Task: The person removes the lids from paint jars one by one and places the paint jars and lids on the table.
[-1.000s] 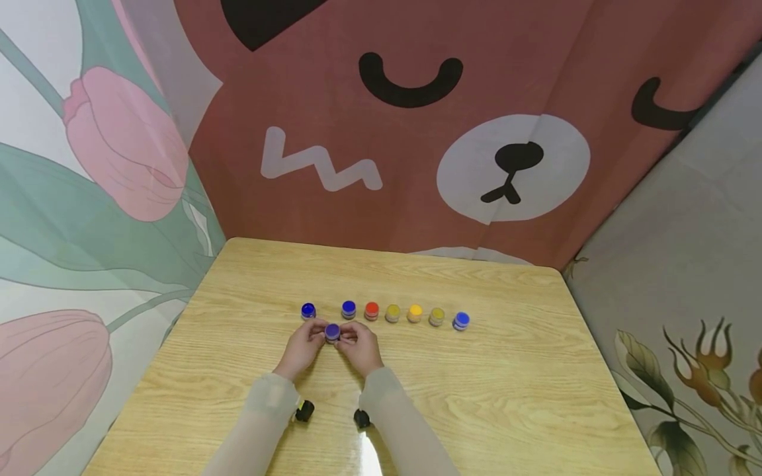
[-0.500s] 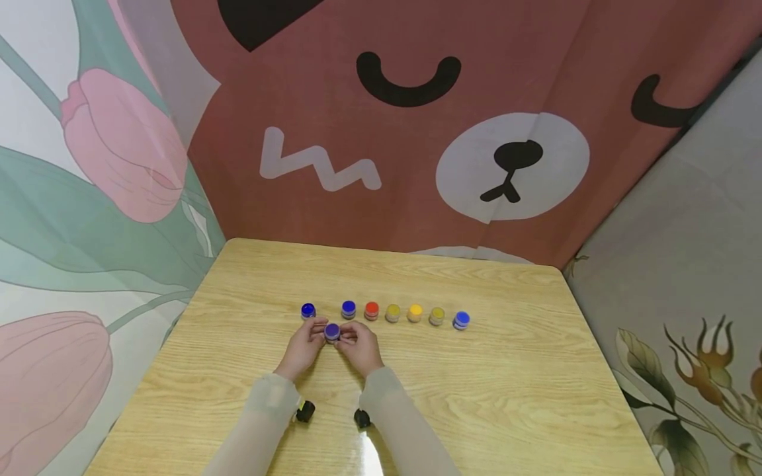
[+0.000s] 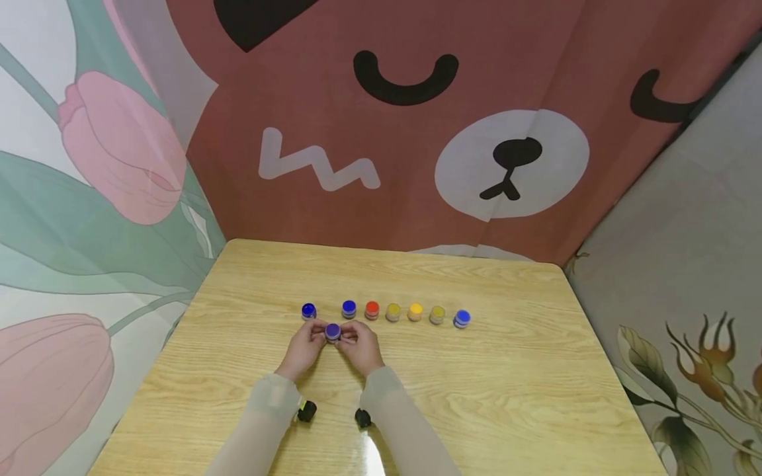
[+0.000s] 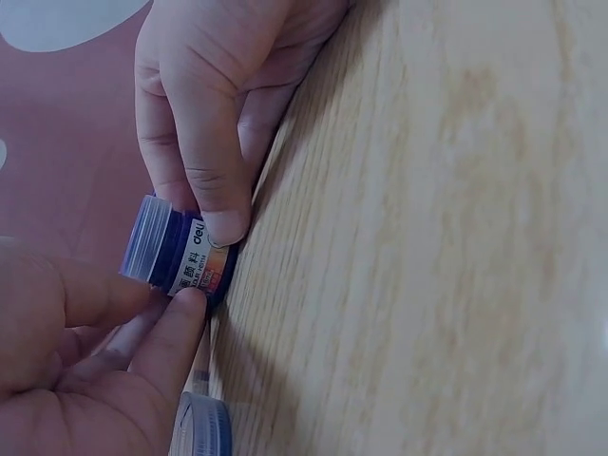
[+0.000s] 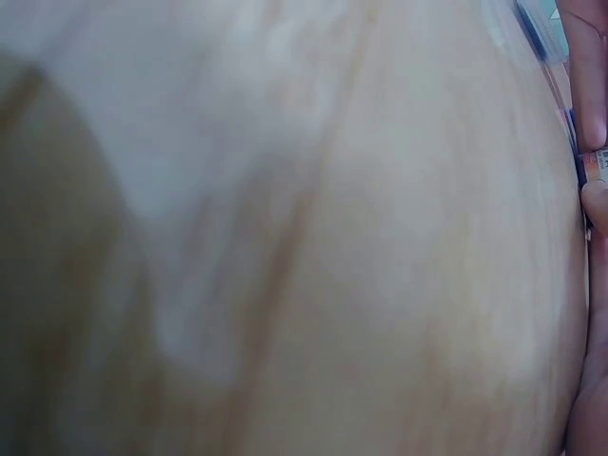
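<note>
Near the middle of the table, a small purple-blue paint jar (image 3: 333, 332) stands between the two hands. Its clear ribbed lid and printed label show in the left wrist view. My left hand (image 3: 300, 347) pinches the jar from the left, a fingertip pressed on the label. From the other side my right hand (image 3: 362, 347) holds it, the thumb (image 4: 226, 226) on the label near the base. In the right wrist view only a bit of the label (image 5: 596, 166) and some fingers show at the right edge.
Behind the hands runs a row of paint jars: dark blue (image 3: 308, 311) at far left, then blue (image 3: 348, 309), red (image 3: 372, 310), olive (image 3: 393, 313), yellow (image 3: 415, 312), another olive (image 3: 437, 315) and lighter blue (image 3: 462, 318). A printed curtain (image 3: 405, 211) hangs behind the wooden table (image 3: 506, 383).
The head view has shifted very slightly. Both hands keep the same hold on the paint jar at the same spot, and the row of jars stays put.
</note>
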`<control>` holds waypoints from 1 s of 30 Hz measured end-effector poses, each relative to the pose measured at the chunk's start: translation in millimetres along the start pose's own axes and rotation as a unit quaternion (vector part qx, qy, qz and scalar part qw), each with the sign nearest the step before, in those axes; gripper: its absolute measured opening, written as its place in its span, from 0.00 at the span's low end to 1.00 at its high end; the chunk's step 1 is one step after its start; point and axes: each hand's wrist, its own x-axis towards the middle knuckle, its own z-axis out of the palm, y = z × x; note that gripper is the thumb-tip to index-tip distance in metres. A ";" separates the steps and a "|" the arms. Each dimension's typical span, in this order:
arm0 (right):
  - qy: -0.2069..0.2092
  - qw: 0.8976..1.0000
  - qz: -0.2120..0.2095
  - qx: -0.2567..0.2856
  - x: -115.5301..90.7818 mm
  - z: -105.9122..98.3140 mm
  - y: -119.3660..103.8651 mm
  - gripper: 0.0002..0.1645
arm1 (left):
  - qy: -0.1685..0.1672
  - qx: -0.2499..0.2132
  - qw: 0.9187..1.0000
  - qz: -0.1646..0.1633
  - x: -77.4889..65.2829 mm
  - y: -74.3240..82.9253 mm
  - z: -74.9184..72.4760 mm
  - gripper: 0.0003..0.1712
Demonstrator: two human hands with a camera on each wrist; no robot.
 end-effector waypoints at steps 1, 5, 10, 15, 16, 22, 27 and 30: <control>0.001 1.000 0.000 0.000 0.1 -0.1 0.5 0.16 | 0.001 -0.001 1.000 0.001 0.3 -0.8 0.4 0.13; 0.004 1.000 0.002 0.002 0.3 -0.4 -0.3 0.16 | -0.001 -0.015 1.000 0.002 0.8 -1.5 1.5 0.15; 0.006 1.000 0.000 0.000 0.4 -0.4 -1.9 0.16 | -0.017 -0.045 0.999 -0.001 -0.1 -0.5 1.4 0.23; 0.005 1.000 -0.004 -0.002 -0.1 -0.3 -2.6 0.16 | -0.013 -0.010 1.000 0.011 -1.9 1.3 0.4 0.21; 0.005 1.000 -0.003 -0.003 0.0 -0.3 -2.3 0.16 | -0.012 -0.007 1.000 0.012 -2.2 1.4 0.3 0.20; 0.004 1.000 -0.001 -0.008 -0.2 0.4 -2.4 0.16 | -0.009 -0.005 1.000 0.002 -3.6 1.4 0.2 0.19; 0.006 1.000 -0.008 -0.008 -0.6 0.8 -2.7 0.16 | -0.009 0.005 1.000 0.001 -3.7 0.1 0.1 0.18; 0.006 1.000 -0.008 -0.005 -1.0 1.2 -2.4 0.16 | -0.009 0.024 0.999 0.020 -2.5 -1.1 -1.4 0.19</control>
